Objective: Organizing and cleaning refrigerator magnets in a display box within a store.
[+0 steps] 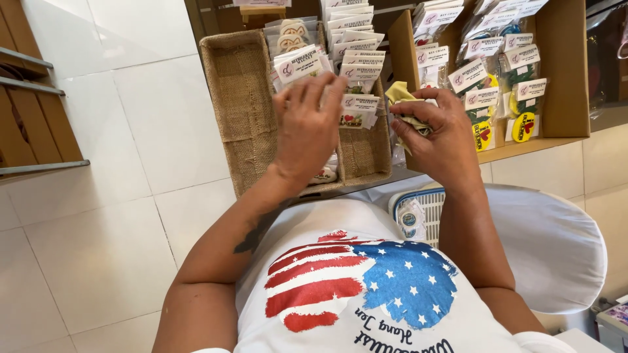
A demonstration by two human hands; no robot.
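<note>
Left hand (307, 127) reaches out over a burlap-lined basket (239, 98), palm down and fingers loosely spread, the fingertips resting on the front of a small clear packet with a white header card (299, 65) that stands in a row inside the basket; whether the thumb is pinching that packet I cannot tell, since the back of the hand hides it. Right hand (437, 134) sits at three o'clock from the left one, well closed around a crumpled yellow-green cloth (400, 97), whose loose corner pokes up at twelve o'clock from the knuckles. More carded packets (360, 72) stand in rows between the two hands, filling the right part of the basket, and one lies low in the basket just under the left wrist. At two o'clock from the right hand stands an open cardboard box (562, 72) packed with more carded packets (481, 98), some showing round yellow pieces with red hearts. Below the hands, at six o'clock, is the person's white shirt with a red, white and blue print (363, 281), and beside it a white round seat (556, 248) with a white slotted plastic tray (432, 206) just at its edge. Pale floor tiles (124, 163) spread out at nine o'clock.
</note>
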